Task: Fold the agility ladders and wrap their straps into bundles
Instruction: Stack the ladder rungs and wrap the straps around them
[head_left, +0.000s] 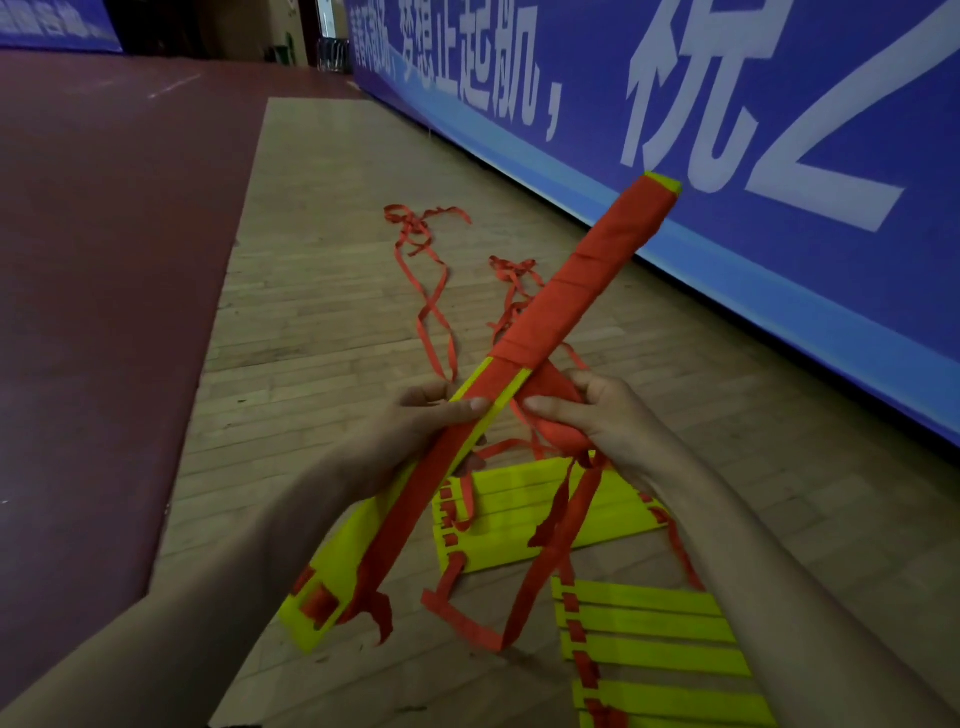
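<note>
Pale wooden floorboards (322, 260) run beside a blue banner (779, 156) with white lettering, and dark red flooring (104, 260) lies off to the left.

Held up over the boards, the folded ladder (587, 275) slants away toward the banner. The left hand (415, 421) has its grip clamped round the middle of this stack of yellow rungs, thumb laid across the top face. Just beside it, the right hand (602, 415) has its grip closed on a gathered wad of red strap (558, 410) at the stack's side.

Above both hands the stack is bound in close red turns almost to its yellow far tip. Below them a single band runs down the bare rungs to the near end. A strap tail (545, 561) hangs from the wad and ends in a bent loop low over the floor; whether it touches cannot be told.

Under the hands lie a fanned ladder (519, 514) and a second spread ladder (654, 644), neither stacked yet. Farther out, loose straps (431, 291) curl across the boards.

The likeliest trouble is the hanging tail. It dangles among the floor ladders' straps and could snag one as the next turn is pulled round. If the right hand eases its tension, the finished turns may slacken and slip toward the tip. The unbound lower rungs, pinned at one place only, could fan apart.
</note>
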